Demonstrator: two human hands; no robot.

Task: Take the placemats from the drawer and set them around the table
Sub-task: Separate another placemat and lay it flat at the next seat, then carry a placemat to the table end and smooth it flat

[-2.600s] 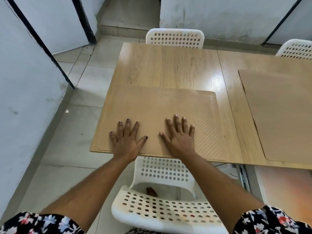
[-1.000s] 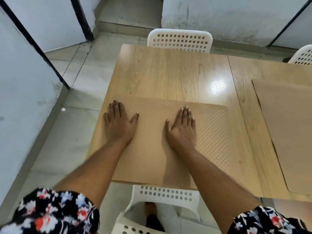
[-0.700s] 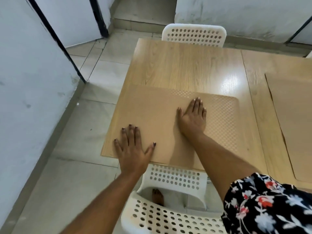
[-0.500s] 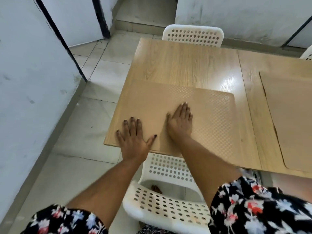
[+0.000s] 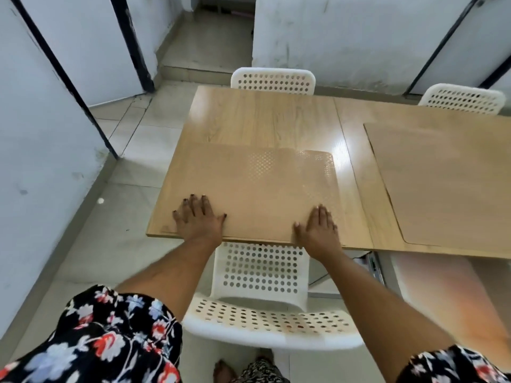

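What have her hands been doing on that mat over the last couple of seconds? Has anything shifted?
Both hands have slid apart and back to the near edge of the mat: the left hand towards its left corner, the right hand towards the right. They stay flat, palms down, with no grip on anything. The mat itself looks unmoved on the table, and the second mat stays where it was.

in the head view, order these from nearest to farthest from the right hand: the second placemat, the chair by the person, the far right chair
From the right hand:
1. Chair by the person, just below the hand at the table's near edge.
2. Second placemat, to the right on the table.
3. Far right chair, across the table at its far side.
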